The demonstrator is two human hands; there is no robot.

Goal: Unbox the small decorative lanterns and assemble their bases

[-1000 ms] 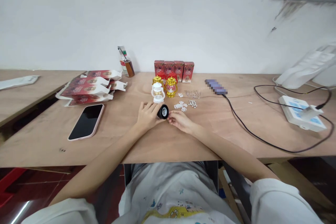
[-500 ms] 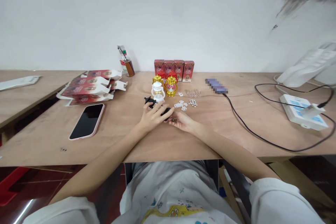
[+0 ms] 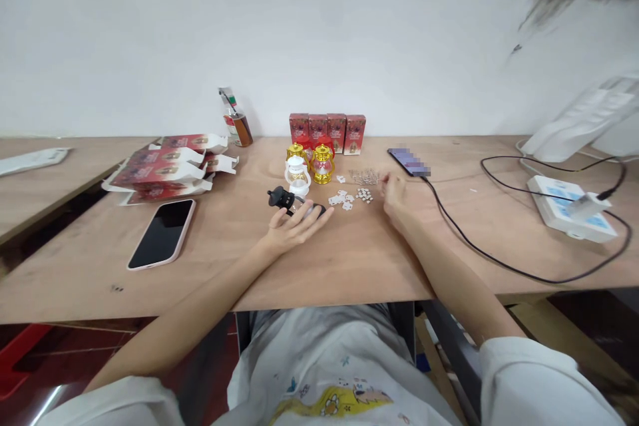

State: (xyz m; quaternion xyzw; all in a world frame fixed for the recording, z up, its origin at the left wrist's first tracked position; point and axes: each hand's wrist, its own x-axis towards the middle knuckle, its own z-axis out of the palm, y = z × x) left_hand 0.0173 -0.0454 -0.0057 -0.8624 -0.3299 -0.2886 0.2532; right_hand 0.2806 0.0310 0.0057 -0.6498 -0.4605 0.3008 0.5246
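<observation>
My left hand [image 3: 294, 229] is wrapped round a small black lantern [image 3: 282, 198], which lies tilted on its side with its top pointing left. Part of the lantern is hidden behind the fingers. At the right edge of a spread of small metal pieces [image 3: 364, 177], my right hand [image 3: 394, 193] has its fingers drawn together; what they hold, if anything, is hidden. Flat white plastic pieces [image 3: 342, 200] and small round white pieces [image 3: 364, 195] lie between the hands. Just behind the black lantern stand a white lantern [image 3: 298, 176] and a gold lantern [image 3: 322, 165].
Small red boxes [image 3: 317, 133] stand in a row by the wall, with red lanterns before them. Unfolded red cartons [image 3: 160, 170], a bottle [image 3: 238, 128] and a phone [image 3: 162, 233] are on the left. A cabled phone [image 3: 407, 162] and a power strip [image 3: 569, 206] lie right.
My right hand has left the black lantern and moved right and away from me to the metal pieces. My left hand keeps the lantern, which now shows more of its top.
</observation>
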